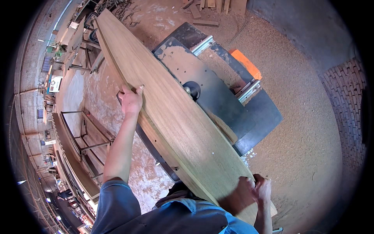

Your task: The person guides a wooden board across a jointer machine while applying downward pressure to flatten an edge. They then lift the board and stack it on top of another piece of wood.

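A long, wide wooden board [167,105] lies slantwise across a dark machine table [230,105], from far left to near right. Along its left side shows the paler edge of a second wooden piece [165,146] beneath it. My left hand [131,100] grips the board's left edge about midway, thumb on top and fingers at the side. Near the close end, my right hand [261,190] is closed on the right edge, its fingers partly hidden. A round metal cutter head [191,90] stands at the board's right edge, between the two hands but farther from me than the right one.
Two metal rails [203,45] and an orange block [245,63] sit on the machine's right side. Sawdust [304,117] covers the floor at right. Metal-framed racks [87,148] stand at left. Scrap wood [206,23] lies at the back, near a brick stack [346,105] at far right.
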{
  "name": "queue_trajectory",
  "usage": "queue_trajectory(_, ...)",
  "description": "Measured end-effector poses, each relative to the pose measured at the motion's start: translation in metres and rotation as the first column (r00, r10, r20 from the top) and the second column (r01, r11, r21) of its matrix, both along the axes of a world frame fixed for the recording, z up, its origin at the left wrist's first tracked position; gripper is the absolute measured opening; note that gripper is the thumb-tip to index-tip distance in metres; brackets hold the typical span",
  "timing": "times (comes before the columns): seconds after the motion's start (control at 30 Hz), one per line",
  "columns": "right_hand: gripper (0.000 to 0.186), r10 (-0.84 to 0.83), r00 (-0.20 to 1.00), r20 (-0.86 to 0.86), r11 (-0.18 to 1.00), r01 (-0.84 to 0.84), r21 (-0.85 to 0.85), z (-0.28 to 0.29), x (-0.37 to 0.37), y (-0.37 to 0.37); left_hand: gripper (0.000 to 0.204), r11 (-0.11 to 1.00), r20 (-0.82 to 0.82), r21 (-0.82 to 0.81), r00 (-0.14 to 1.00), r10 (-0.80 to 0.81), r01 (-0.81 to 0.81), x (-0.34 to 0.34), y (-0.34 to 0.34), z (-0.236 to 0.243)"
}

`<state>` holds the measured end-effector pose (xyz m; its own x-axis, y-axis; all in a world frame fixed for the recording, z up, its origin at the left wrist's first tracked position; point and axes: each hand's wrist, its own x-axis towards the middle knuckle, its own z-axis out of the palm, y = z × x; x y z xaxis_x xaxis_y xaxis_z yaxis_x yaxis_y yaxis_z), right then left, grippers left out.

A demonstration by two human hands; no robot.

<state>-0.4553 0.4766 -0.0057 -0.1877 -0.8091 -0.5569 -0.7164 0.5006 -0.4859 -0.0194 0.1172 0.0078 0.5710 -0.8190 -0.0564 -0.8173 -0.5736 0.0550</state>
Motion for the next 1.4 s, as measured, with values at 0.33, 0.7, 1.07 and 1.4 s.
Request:
queue_trajectory(0.33, 0.074, 0.002, 1.000, -0.006, 1.000, -0.002, 0.012, -0.003, -0.002, 0.001, 0.096, 1.000, -0.002, 0.016, 1.000, 0.011, -0.011, -0.001, -0.001, 0.000)
queue_trajectory(0.7, 0.078, -0.014, 1.000, 0.006, 0.999, 0.014, 0.032, 0.000, -0.002, -0.001, 0.096, 1.000, 0.007, 0.019, 1.000, 0.012, -0.012, -0.002, -0.002, 0.000)
queue_trajectory(1.07, 0.081, -0.016, 1.000, 0.012, 1.000, 0.016, -0.025, -0.002, -0.001, 0.000, 0.095, 1.000, 0.013, -0.002, 1.000, -0.006, 0.006, -0.002, -0.002, 0.000)
queue_trajectory(1.4, 0.079, -0.009, 1.000, 0.013, 1.000, 0.009, -0.010, 0.001, -0.002, -0.002, 0.093, 1.000, 0.001, 0.020, 1.000, -0.010, 0.010, -0.004, -0.002, 0.003)
